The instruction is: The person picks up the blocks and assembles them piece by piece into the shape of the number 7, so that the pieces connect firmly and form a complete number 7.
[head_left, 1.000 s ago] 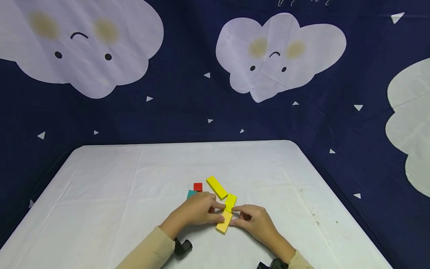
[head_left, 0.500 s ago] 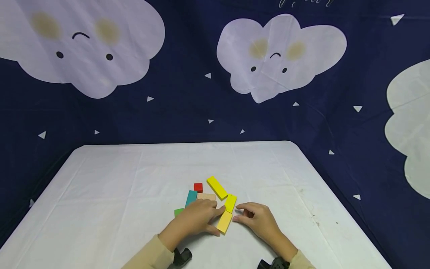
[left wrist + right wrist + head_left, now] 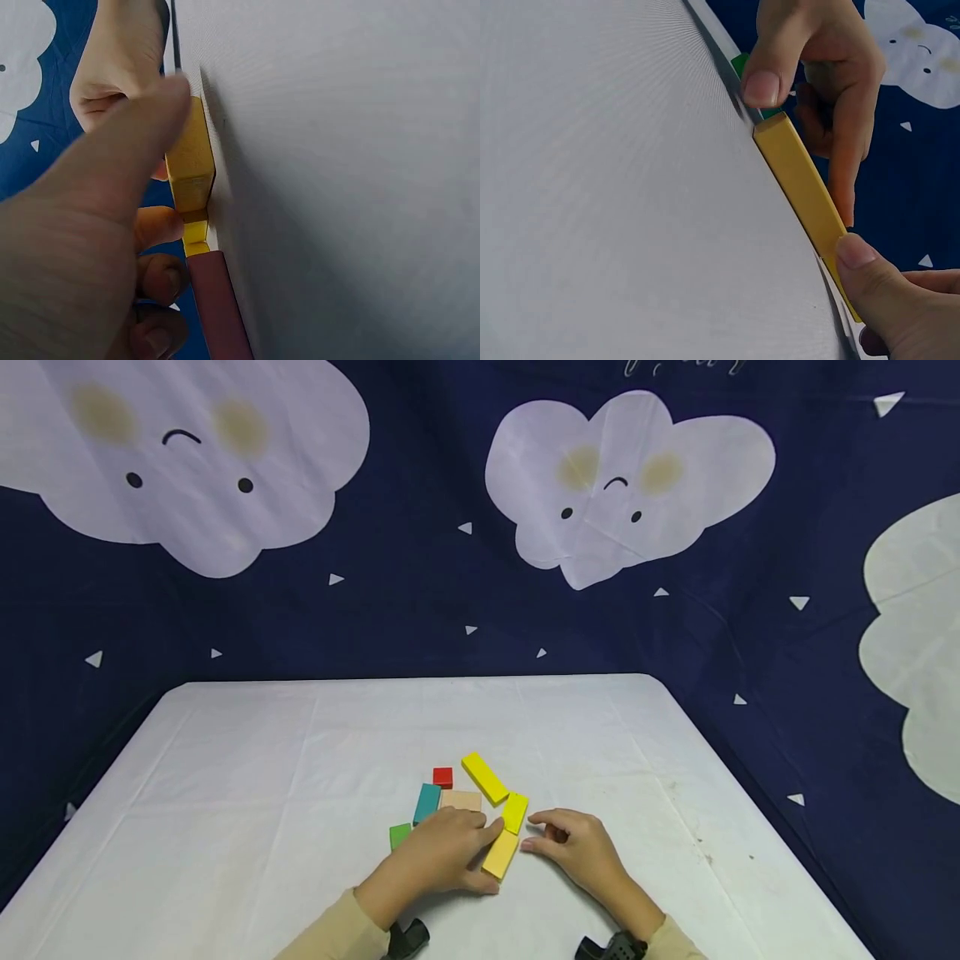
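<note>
A pale yellow block (image 3: 500, 857) lies on the white table, end to end with a bright yellow block (image 3: 515, 812). My left hand (image 3: 448, 853) spans the pale block from its left side. Its index fingertip rests at the joint between the two blocks, and its thumb (image 3: 763, 88) is spread just off the near end. To the right of the pair, my right hand (image 3: 581, 846) has thumb and index loosely bent, a small gap from the blocks in the head view. A longer yellow block (image 3: 484, 778) slants away from the bright one's far end.
Beyond my left hand lie a red cube (image 3: 442, 777), a teal block (image 3: 427, 803) and a beige block (image 3: 461, 800). A green block (image 3: 400, 836) is partly hidden by that hand. Dark blue cloth with clouds (image 3: 630, 485) hangs behind the table (image 3: 300, 760).
My left thumb has come off the pale yellow block toward its near end, uncovering the beige and green blocks. My right hand has drawn slightly right, away from the blocks.
</note>
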{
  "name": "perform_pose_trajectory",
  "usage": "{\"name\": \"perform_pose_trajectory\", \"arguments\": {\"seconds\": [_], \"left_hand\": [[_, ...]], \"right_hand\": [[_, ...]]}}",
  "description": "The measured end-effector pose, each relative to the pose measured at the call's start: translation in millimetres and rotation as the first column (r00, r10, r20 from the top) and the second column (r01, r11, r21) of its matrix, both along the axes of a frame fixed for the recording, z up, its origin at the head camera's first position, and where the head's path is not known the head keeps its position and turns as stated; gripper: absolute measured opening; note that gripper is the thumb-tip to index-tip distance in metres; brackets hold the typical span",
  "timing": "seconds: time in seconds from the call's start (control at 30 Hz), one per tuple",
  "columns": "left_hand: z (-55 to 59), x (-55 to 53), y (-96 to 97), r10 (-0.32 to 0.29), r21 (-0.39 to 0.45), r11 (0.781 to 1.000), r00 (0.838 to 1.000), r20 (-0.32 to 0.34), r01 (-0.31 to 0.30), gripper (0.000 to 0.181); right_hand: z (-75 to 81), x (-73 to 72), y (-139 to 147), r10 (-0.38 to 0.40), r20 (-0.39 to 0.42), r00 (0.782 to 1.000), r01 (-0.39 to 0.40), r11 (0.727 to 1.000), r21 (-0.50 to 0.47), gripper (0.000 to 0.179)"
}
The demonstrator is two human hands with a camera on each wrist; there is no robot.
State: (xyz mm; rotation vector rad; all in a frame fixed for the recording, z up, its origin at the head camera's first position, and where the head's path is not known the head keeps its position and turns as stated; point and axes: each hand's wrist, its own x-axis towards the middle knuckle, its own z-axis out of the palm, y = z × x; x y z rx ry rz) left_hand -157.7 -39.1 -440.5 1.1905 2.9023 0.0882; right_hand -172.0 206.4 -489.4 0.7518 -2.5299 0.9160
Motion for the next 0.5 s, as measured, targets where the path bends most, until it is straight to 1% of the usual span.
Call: {"name": "perform_pose_trajectory", "arguments": {"seconds": [0.07,0.17,0.37,0.5], "left_hand": [[0.1,0.5,1.9,0.002,-0.004,1.000,1.000,-0.003,-0.002,0.081],[-0.4,0.8,4.5,-0.007,-0.012,1.000,1.000,-0.028,0.006,0.083],[-2.6,1.6,4.8,-0.027,-0.021,0.999,0.996,-0.081,0.025,0.074],[-3.4,1.9,3.7,-0.026,-0.026,0.999,0.995,-0.095,0.023,0.070]], "right_hand": [[-0.5,-0.1,0.3,-0.005,0.000,1.000,0.005,1.000,0.002,0.031],[-1.3,-0.3,0.7,-0.004,-0.004,1.000,0.004,1.000,0.000,0.032],[-1.4,-0.3,0.3,-0.005,-0.007,1.000,0.005,1.000,0.003,0.031],[-0.6,-0.2,-0.2,-0.013,-0.002,1.000,0.013,1.000,0.004,0.031]]}}
